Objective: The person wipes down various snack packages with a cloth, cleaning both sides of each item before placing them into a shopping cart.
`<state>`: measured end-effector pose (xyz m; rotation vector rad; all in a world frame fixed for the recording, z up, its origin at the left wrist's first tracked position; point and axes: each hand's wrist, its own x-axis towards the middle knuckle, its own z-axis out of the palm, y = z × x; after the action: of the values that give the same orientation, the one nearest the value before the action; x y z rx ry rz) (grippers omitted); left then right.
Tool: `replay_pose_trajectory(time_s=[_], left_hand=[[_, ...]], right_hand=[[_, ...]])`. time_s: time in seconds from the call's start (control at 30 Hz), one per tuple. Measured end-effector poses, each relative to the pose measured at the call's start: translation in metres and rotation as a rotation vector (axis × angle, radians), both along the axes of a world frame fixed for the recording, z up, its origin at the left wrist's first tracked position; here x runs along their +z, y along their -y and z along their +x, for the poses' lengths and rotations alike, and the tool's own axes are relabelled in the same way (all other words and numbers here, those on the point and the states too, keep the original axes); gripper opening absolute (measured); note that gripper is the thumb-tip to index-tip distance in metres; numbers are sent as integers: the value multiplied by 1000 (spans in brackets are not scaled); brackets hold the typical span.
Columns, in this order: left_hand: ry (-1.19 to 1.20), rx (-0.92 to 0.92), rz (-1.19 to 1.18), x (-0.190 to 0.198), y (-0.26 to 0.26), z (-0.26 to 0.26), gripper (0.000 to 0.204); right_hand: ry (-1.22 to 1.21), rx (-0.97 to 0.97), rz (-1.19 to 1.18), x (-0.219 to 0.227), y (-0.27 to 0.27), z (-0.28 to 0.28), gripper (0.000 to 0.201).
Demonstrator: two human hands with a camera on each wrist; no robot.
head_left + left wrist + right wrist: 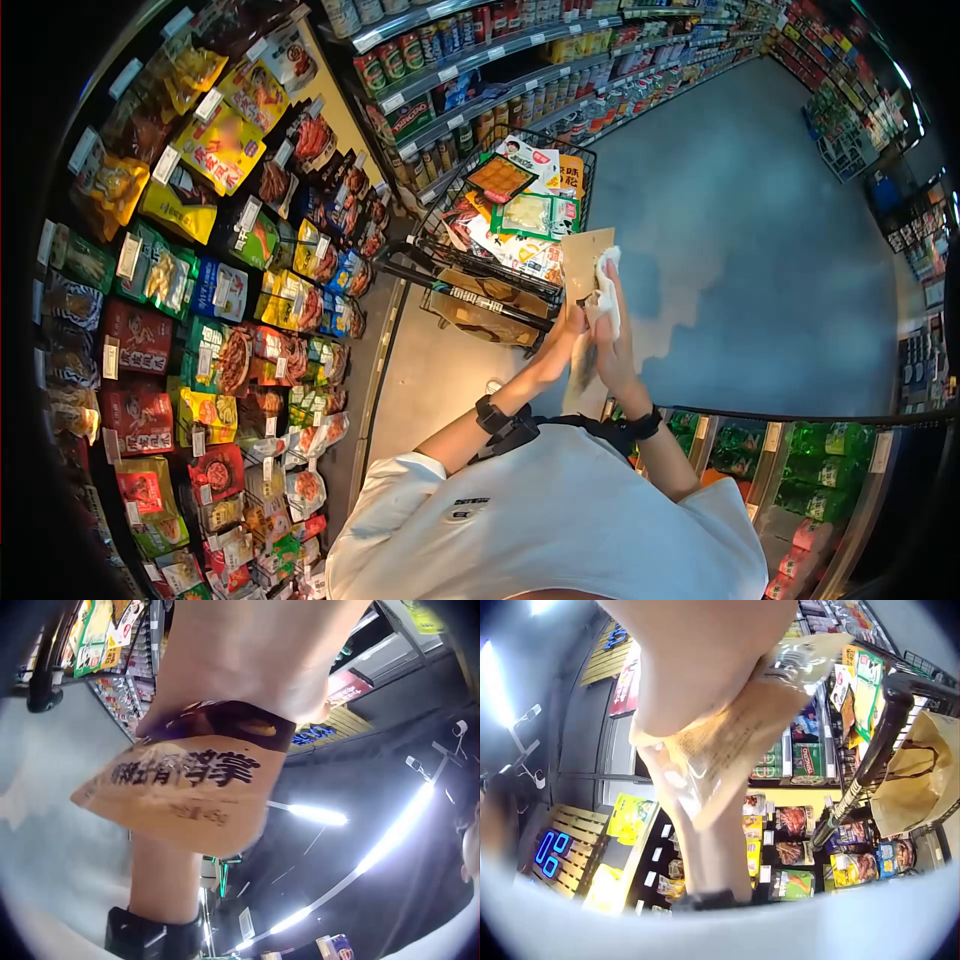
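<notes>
A tan snack bag [588, 255] with dark Chinese lettering is held up between both hands, in front of the white shirt. My left hand [558, 347] grips its left side, and my right hand [614, 350] grips its right side. Bright, crumpled white shows along the right fingers in the head view. In the left wrist view, the printed front of the bag [191, 787] hangs below the left hand [247, 664]. Small print and shiny clear plastic show on the bag [724, 739] below the right hand [697, 664]; the fingertips are hidden there.
Ahead stands a shopping cart [592, 185] piled with packaged food, its black handle [480, 300] crossing close to the left forearm. A rack of hanging snack packets [225, 290] lines the left. Shelves of cans [440, 70] run behind the cart. Green bottles [825, 470] sit at lower right.
</notes>
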<state>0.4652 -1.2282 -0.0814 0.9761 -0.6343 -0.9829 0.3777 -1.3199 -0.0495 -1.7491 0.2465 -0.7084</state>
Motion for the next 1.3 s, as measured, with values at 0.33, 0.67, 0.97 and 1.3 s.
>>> replay_pose_trajectory(time_s=[0.33, 0.67, 0.97, 1.3], left_hand=[[133, 7, 193, -22, -3, 48, 75], [278, -67, 219, 1, 20, 71, 46], [306, 417, 285, -13, 77, 95, 41], [-177, 1008, 204, 19, 90, 87, 50]], right_hand=[[-15, 75, -320, 27, 4, 60, 60], [-224, 204, -420, 4, 76, 98, 31], [-346, 364, 199, -71, 192, 160, 47], [-681, 886, 912, -111, 216, 158, 62]])
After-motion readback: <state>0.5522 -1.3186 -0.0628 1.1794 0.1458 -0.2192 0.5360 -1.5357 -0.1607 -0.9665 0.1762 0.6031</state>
